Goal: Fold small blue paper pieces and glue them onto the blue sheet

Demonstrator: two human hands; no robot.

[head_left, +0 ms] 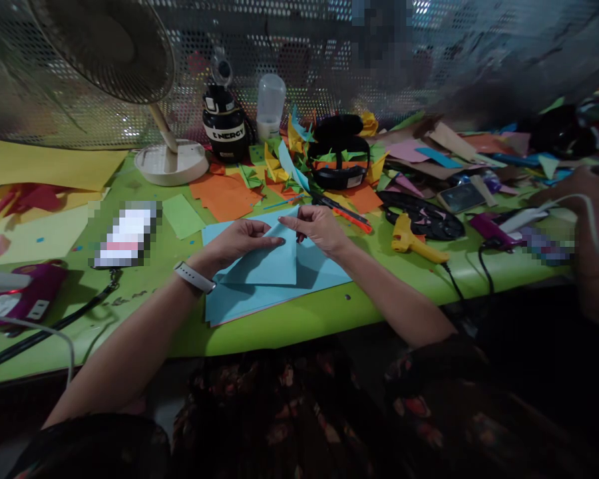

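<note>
Between my two hands is a light blue sheet of paper (267, 263), folded into a triangle with its peak up. My left hand (239, 243) pinches its left slope, thumb lying along the front face. At the peak, my right hand (315, 227) grips the paper between thumb and fingers. Beneath lies a stack of larger blue paper (249, 304), with a thin reddish edge showing at its bottom. A cutter with an orange-red handle (352, 217) rests just beyond my right hand.
A yellow glue gun (416, 243) with a cord lies to the right, near a black tray (424, 216). Folded paper pieces (279, 163), a black bottle (225, 126) and a fan (172, 163) stand behind. A phone (127, 234) is at left. Another person's arm (596, 226) is at far right.
</note>
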